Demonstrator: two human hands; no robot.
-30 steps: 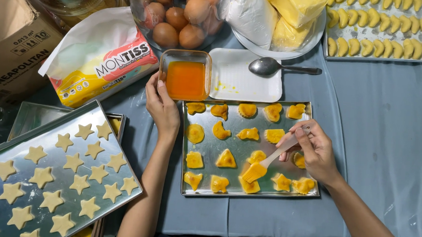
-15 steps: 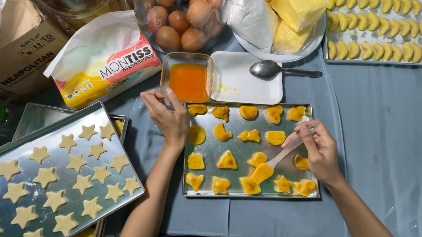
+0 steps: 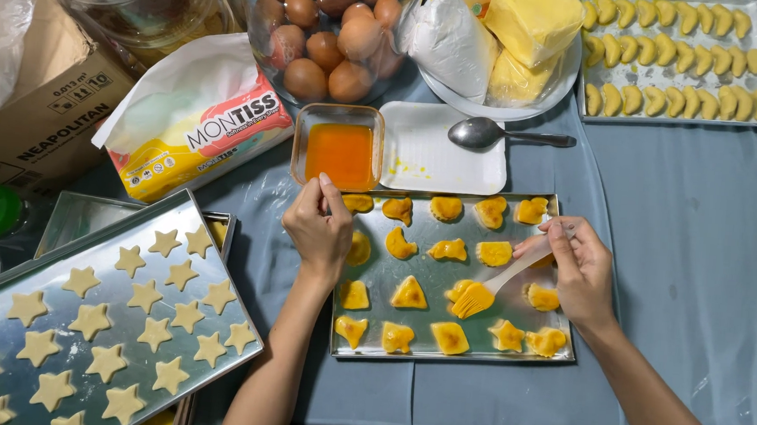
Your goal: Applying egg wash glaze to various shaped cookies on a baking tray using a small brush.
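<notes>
Your brush (image 3: 479, 292) lies low over the middle of the baking tray (image 3: 555, 354), its yellow bristles touching a glazed cookie (image 3: 460, 289) in the centre row. The brush looks light, with soft bristles and a slim pale handle that may be slick with glaze, so take it well up the handle, where your right hand (image 3: 577, 271) has its grip closed on it now. The cookies look like raw dough, soft and easily dented, so a gentle stroke suits them. Your left hand (image 3: 320, 226) rests at the tray's upper left corner, fingers pinched together; whether they grip anything I cannot tell. Just above it sits a glass dish of orange glaze (image 3: 340, 152), beside a white tray (image 3: 440, 150) and a spoon (image 3: 490, 134). On the table to your left, a tray of star cookies (image 3: 95, 326)
</notes>
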